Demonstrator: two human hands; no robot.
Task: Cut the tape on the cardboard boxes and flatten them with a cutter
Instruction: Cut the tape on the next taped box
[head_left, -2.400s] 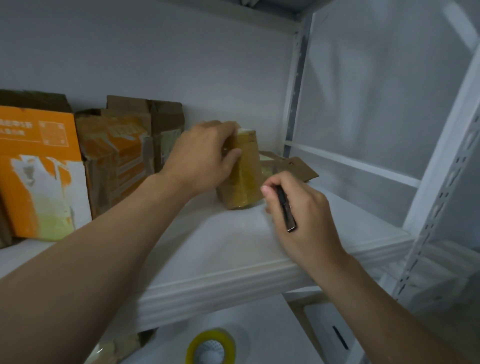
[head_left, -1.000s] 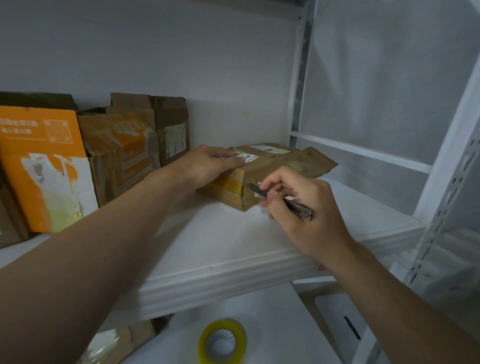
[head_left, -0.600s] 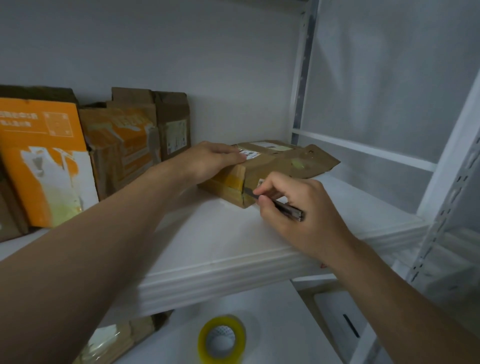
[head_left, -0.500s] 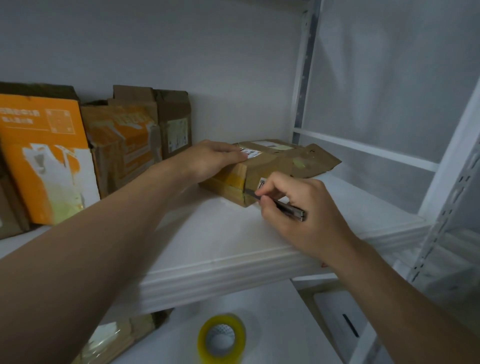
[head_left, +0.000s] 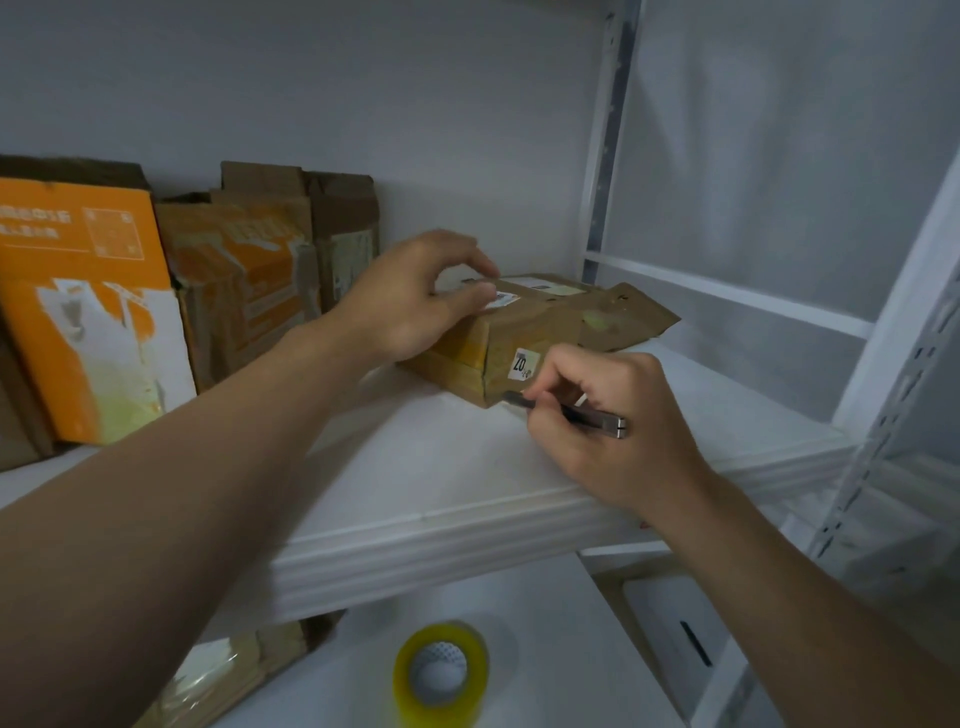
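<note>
While the shelf (head_left: 441, 467) is loaded with a flat-lying cardboard box (head_left: 530, 325), its top is gripped by the curled left hand (head_left: 410, 301), and the right hand (head_left: 618, 447) is wrapped round a cutter (head_left: 597, 420), tip set against the box's lower corner.

Person, head cam. L hand (head_left: 415, 306), R hand (head_left: 613, 436): both bare, uncovered to wrist. L forearm (head_left: 208, 467) & R forearm (head_left: 789, 603): bare all the way to near frame edge; L fills near-left, looks much broader; R slimmer, near-right.
</note>
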